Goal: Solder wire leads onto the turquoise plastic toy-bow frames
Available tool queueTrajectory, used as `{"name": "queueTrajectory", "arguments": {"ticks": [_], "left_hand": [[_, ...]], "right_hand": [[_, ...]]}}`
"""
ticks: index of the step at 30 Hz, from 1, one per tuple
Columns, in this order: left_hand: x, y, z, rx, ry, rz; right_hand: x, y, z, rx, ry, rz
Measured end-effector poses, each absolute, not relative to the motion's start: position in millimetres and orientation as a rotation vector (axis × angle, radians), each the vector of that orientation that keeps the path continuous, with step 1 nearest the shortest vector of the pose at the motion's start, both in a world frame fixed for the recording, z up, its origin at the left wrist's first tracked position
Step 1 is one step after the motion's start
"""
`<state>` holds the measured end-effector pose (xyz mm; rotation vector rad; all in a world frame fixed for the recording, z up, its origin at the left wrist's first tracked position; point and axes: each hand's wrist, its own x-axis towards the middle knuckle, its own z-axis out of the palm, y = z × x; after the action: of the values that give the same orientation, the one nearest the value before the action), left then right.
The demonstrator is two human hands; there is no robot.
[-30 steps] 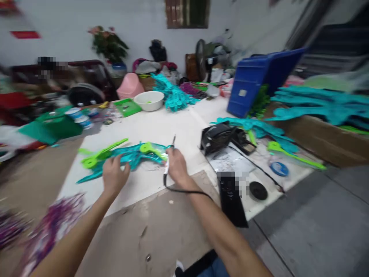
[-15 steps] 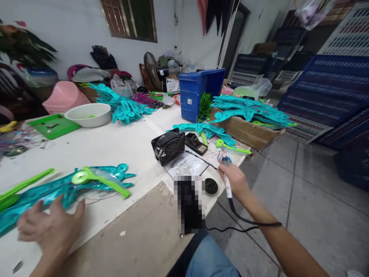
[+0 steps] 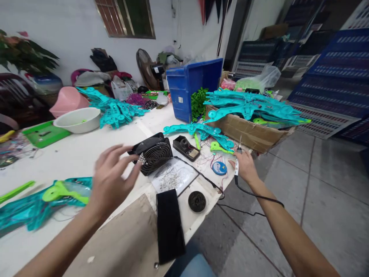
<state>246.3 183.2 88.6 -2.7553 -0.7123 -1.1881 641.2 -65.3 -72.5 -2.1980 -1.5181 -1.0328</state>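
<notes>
My right hand (image 3: pixel 245 166) is closed around a soldering iron (image 3: pixel 236 165), tip pointing up, its black cord trailing over the forearm. Beside it on the table corner lie a blue round spool (image 3: pixel 219 168), thin red wires and a lime-green plastic part (image 3: pixel 220 147). My left hand (image 3: pixel 115 175) hovers with fingers apart and holds nothing, just in front of a black fan (image 3: pixel 152 154) with a wire grille. To its left rests a turquoise plastic assembly (image 3: pixel 34 206) with a lime-green lever (image 3: pixel 62 192) on top.
A black phone (image 3: pixel 170 227) lies near the front edge, by a dark round tin (image 3: pixel 197 201). Behind are a soldering-iron stand (image 3: pixel 186 148), a blue bin (image 3: pixel 180 92), and a cardboard box (image 3: pixel 245 132) piled with turquoise parts. A white basin (image 3: pixel 77 121) stands back left.
My left hand has left the turquoise assembly and moved right and up toward the fan. The soldering iron in my right hand has swung rightward, with its tip now up. The view has shifted.
</notes>
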Motion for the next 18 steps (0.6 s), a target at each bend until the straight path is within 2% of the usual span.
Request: {"name": "queueTrajectory", "arguments": {"ticks": [3, 6, 8, 13, 18], "left_hand": [[349.9, 200.3, 107.0, -2.876, -0.566, -0.682], [442.3, 229.5, 104.3, -2.88, -0.664, -0.081], [491.4, 248.6, 94.7, -2.866, -0.774, 0.185], [564.9, 281.7, 55.4, -2.904, -0.83, 0.334], [581.2, 300.9, 24.4, -2.947, -0.82, 0.351]], "right_hand": [[651.5, -63.4, -80.6, -2.165, -1.588, -1.012], [656.5, -59.8, -87.7, -2.091, -1.599, -1.005], [657.7, -57.9, -92.1, -2.035, -1.581, -0.99], [657.7, -58.6, -98.2, -1.957, -1.549, -0.93], [657.1, -60.7, -98.1, -1.951, -1.532, -0.833]]}}
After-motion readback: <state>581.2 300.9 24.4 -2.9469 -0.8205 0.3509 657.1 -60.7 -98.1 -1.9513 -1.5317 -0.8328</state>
